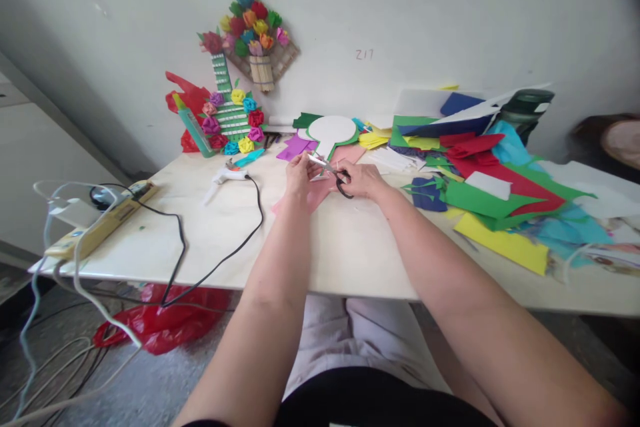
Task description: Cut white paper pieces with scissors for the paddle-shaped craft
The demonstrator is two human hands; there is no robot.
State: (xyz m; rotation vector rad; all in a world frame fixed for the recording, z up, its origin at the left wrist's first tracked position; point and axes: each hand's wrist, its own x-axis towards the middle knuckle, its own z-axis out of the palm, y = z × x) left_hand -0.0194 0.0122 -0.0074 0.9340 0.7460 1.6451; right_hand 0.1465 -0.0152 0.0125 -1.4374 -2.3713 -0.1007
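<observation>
My right hand (364, 180) grips a pair of scissors (342, 187) by their black handles, with the blades pointing left. In the fingers of my left hand (299, 175) is a small white paper piece (316, 159), which meets the scissor blades. Whether the blades are cutting into it is too small to tell. Beneath both hands lies pink paper (320, 195) on the white table. Just beyond them rests a white round-headed cutout with a green border (332, 128). A white glue gun (226, 177) with a black cord lies left of my left hand.
Coloured paper sheets and scraps (500, 193) cover the table's right side, a dark green bottle (525, 110) behind them. At the back left stand a flower-covered green craft (233, 117) and a teal glue bottle (193, 127). A power strip (100, 223) with cables occupies the left edge.
</observation>
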